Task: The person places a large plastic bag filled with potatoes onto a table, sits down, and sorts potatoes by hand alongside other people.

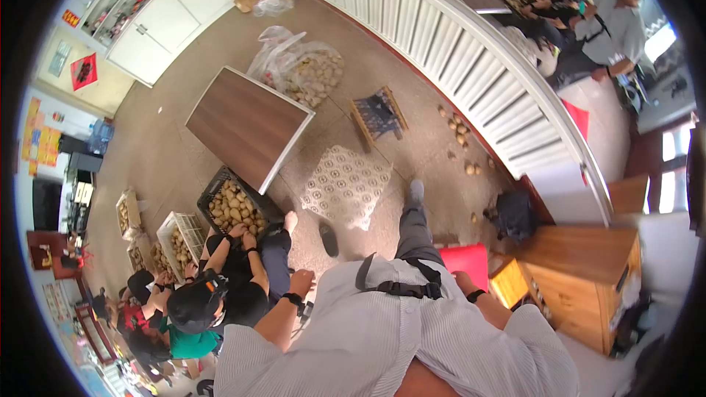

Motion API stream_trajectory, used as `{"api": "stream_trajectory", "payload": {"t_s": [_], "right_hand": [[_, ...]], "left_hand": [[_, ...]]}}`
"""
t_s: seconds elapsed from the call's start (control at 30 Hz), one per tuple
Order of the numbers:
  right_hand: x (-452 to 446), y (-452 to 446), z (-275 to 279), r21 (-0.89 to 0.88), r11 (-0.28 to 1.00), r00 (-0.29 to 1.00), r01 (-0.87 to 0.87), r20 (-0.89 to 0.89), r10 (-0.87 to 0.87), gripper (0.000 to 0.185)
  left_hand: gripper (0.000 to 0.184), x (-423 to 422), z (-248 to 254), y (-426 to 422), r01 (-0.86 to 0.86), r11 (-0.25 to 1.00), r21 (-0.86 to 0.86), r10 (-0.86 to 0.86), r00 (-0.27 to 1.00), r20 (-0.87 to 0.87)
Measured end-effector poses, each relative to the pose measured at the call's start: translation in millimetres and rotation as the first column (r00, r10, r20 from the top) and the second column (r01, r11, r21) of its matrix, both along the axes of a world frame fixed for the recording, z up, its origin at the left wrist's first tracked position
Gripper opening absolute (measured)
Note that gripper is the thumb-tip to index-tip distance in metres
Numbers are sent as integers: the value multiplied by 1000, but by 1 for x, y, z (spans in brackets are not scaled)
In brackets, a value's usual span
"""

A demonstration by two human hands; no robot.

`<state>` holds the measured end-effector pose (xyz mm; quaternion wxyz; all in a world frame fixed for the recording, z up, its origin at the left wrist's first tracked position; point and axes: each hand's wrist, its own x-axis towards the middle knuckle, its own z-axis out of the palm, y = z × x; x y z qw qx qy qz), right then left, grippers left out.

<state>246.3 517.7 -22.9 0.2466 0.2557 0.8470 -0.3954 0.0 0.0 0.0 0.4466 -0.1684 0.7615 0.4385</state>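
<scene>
Closest to me is the pale striped shirt with a black strap buckled across it. I see the left hand beside the body, gripping nothing that I can make out; its fingers look loosely curled. The right hand is partly behind the shirt, next to a red seat; I can't tell whether it touches the seat or holds anything.

Ahead of the left hand, past a seated co-worker, sits a black crate heaped with potatoes. They look rounded, dull tan and uneven in size, some darker than others. The co-worker's hands are at the crate's near rim, and a white crate of similar produce stands beyond.

Farther out, a clear plastic bag spills open around more potatoes. On the wall I make out a red diamond of paper with a dark character and a yellow poster, neither legible to me.

For room, I have floor between the brown table, its pale-trimmed corner jutting out, and the white partition. A patterned cushion, a folding stool and loose potatoes along the partition's base narrow that lane.
</scene>
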Motion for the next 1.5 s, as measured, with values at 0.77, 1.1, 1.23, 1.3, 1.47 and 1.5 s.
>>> {"api": "stream_trajectory", "payload": {"t_s": [0.77,1.1,1.23,1.3,1.47,1.5], "right_hand": [[-339,320,71,-393,796,879,461,325,-349,14],[-331,365,10,33,946,945,-321,-52,323,17],[-383,404,11,106,835,835,-541,-53,548,16],[-416,416,8,383,595,587,-706,-152,795,14],[-478,500,-33,-634,739,953,227,300,-35,22],[-496,508,-30,-675,737,972,15,184,149,21]], "left_hand": [[23,-160,32,288,-389,921,-19,389,917,83],[13,-278,34,338,-458,882,114,453,889,64],[12,-303,50,374,-505,863,-7,505,863,-19],[14,-304,50,387,-522,853,20,520,852,51],[17,-305,74,449,-520,853,39,522,851,-52],[17,-306,71,454,-530,846,48,533,845,-54]]}}
